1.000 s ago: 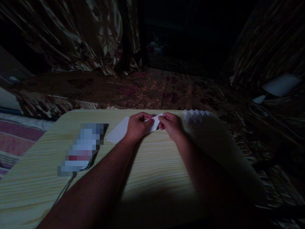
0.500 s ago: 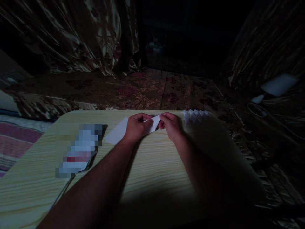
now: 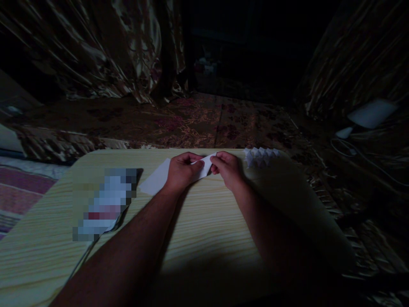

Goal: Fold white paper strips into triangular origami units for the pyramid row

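A small strip of white paper (image 3: 204,165) is pinched between both hands over the far part of a pale wooden table (image 3: 204,230). My left hand (image 3: 182,171) grips its left end with curled fingers. My right hand (image 3: 226,169) pinches the right end. A flat white sheet of paper (image 3: 154,181) lies on the table just left of my left hand. A row of small folded white paper pieces (image 3: 261,156) sits at the table's far right edge, beside my right hand.
A blurred-out object (image 3: 105,204) lies on the table's left side. Dark patterned fabric (image 3: 179,119) covers the floor beyond the table. A white device with cables (image 3: 367,115) lies at the right. The room is dim.
Both hands keep hold of the paper strip and have barely shifted; the view has drifted slightly.
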`<action>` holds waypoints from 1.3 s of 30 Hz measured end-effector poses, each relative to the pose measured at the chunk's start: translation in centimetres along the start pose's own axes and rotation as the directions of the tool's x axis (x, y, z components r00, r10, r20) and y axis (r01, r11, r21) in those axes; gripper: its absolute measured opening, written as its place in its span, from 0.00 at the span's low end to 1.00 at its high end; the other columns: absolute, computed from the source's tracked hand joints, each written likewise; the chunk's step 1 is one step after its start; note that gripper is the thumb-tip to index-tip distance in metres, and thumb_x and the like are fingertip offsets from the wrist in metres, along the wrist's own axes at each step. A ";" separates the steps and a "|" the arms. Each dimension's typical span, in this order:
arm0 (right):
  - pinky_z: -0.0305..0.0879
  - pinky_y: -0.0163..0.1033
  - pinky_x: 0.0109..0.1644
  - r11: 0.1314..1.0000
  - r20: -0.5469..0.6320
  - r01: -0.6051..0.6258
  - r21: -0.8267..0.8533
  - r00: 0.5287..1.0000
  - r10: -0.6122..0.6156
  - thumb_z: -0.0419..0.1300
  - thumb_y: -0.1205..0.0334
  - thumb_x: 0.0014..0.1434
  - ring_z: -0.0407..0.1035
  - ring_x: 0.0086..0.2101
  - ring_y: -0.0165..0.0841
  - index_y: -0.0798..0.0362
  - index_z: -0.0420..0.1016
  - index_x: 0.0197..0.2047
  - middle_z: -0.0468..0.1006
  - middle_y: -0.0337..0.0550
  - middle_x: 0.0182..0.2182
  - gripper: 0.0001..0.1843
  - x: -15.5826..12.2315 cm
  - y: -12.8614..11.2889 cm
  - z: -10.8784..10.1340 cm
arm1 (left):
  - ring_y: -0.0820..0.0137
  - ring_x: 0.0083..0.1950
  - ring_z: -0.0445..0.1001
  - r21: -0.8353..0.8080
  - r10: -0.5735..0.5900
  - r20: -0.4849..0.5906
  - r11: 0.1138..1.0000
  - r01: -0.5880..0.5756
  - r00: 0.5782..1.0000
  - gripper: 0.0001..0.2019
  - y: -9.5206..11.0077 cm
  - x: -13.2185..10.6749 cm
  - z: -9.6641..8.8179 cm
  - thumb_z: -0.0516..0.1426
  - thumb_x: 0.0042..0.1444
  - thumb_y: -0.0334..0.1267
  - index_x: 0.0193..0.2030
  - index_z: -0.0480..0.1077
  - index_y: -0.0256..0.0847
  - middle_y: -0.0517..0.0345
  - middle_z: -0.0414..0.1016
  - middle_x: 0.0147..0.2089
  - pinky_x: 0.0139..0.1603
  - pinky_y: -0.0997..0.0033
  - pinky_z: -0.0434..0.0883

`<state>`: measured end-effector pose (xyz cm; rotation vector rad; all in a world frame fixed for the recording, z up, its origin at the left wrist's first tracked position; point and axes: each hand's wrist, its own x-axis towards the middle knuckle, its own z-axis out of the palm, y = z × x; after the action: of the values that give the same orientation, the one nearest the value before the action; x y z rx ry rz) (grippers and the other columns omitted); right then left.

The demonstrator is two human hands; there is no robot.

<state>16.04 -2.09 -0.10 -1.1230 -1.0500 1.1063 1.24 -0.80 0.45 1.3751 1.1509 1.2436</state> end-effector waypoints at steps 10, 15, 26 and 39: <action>0.58 0.29 0.19 0.999 0.035 -0.010 -0.030 0.999 0.011 0.60 0.56 0.50 0.62 0.16 0.23 0.55 0.69 0.28 0.70 0.33 0.15 0.10 0.2 0.2 0.0 | 0.74 0.24 0.70 -0.008 0.002 0.005 1.000 -0.002 1.000 0.13 -0.1 0.1 -0.1 0.64 0.40 0.39 0.34 0.76 0.36 0.56 0.77 0.29 0.23 0.77 0.64; 0.58 0.28 0.20 1.000 0.047 -0.010 -0.009 0.999 0.010 0.60 0.57 0.50 0.62 0.16 0.23 0.55 0.69 0.28 0.71 0.33 0.15 0.09 0.2 0.3 -0.2 | 0.75 0.24 0.69 -0.007 -0.008 -0.007 1.000 0.008 1.000 0.13 0.1 0.0 0.0 0.64 0.40 0.39 0.34 0.76 0.36 0.57 0.77 0.28 0.23 0.78 0.65; 0.57 0.28 0.19 1.000 0.083 -0.008 0.027 0.997 0.006 0.61 0.57 0.49 0.62 0.17 0.23 0.55 0.70 0.29 0.71 0.34 0.16 0.09 0.1 0.1 -0.2 | 0.75 0.23 0.69 -0.020 -0.003 -0.002 1.000 0.003 1.000 0.12 0.0 0.0 0.0 0.65 0.40 0.37 0.34 0.76 0.36 0.57 0.77 0.28 0.23 0.78 0.65; 0.56 0.28 0.20 1.000 0.033 0.008 -0.028 0.999 -0.007 0.62 0.55 0.49 0.61 0.17 0.23 0.54 0.69 0.28 0.69 0.33 0.16 0.11 0.1 0.4 0.0 | 0.74 0.24 0.70 0.015 0.021 0.015 1.000 -0.021 1.000 0.12 0.2 -0.1 0.0 0.64 0.40 0.37 0.34 0.76 0.35 0.56 0.78 0.29 0.24 0.78 0.65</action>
<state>16.03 -1.94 -0.45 -1.1252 -1.0978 1.1108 1.25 -0.97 0.63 1.4085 1.1411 1.2398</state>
